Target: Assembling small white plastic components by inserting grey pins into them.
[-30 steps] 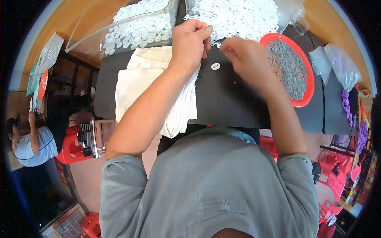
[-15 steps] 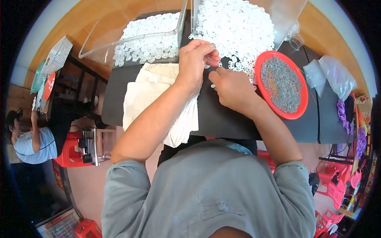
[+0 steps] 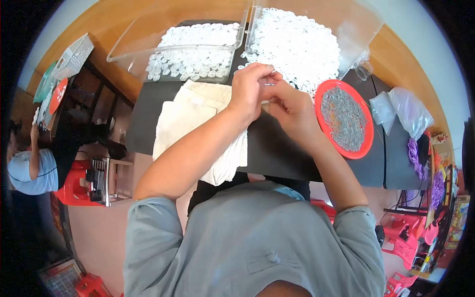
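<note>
Small part pinched between left hand point(image 3: 251, 89) and right hand point(image 3: 292, 110): hidden by curled fingers, kind not discernible. Both hands closed together, touching, above black bench point(image 3: 277, 153) beside loose heap of small white plastic rings point(image 3: 297, 44). Clear plastic tray of white rings point(image 3: 190, 49) far left. Round red plastic dish of grey metal bits point(image 3: 345, 119) just right. Folded cream cloth point(image 3: 190, 123) partly covered by left forearm.

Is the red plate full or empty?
Full. The red plate is covered almost to its rim with a heap of small grey metal pieces.
</note>
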Available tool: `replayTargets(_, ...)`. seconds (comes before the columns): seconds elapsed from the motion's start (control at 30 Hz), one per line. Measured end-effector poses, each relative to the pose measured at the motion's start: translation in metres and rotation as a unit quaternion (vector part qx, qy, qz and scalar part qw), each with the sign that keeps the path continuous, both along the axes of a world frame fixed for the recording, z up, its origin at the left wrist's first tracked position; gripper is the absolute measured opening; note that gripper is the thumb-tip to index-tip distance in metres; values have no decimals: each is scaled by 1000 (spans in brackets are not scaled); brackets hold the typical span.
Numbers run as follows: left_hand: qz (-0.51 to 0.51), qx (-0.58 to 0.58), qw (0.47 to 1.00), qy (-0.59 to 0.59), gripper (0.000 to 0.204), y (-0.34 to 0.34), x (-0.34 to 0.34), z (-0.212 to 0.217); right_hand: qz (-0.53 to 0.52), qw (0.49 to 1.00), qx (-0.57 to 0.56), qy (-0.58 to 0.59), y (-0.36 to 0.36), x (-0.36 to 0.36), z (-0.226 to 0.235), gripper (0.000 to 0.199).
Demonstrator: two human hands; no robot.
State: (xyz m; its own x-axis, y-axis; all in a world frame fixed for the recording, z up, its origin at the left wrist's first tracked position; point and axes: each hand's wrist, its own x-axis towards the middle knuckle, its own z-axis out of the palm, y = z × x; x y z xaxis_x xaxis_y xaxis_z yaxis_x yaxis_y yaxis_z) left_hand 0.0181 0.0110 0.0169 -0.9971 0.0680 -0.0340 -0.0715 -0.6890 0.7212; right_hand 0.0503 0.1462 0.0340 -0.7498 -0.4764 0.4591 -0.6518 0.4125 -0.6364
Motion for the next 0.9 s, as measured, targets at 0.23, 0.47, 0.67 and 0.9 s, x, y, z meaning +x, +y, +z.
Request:
replayTargets(0.23, -32, 60, 997, -38, 17, -4, 1, 0, -18, 971, -125, -205, -11, 1, 2, 9)
replayTargets(0.47, -12, 86, 995, -46, 16, 0, -3, -2, -41, 939, -126, -319, -5, 0, 16, 10)
replayTargets(0.67, 33, -87, 995, 48, 15, 6, 7, 8, -92, 899, -311, -295, 26, -21, 20, 15)
replayTargets(0.9, 21, -175, 982, 71, 16, 9, 11, 10, -81, 879, -339, -325, 38, -28, 20, 18)
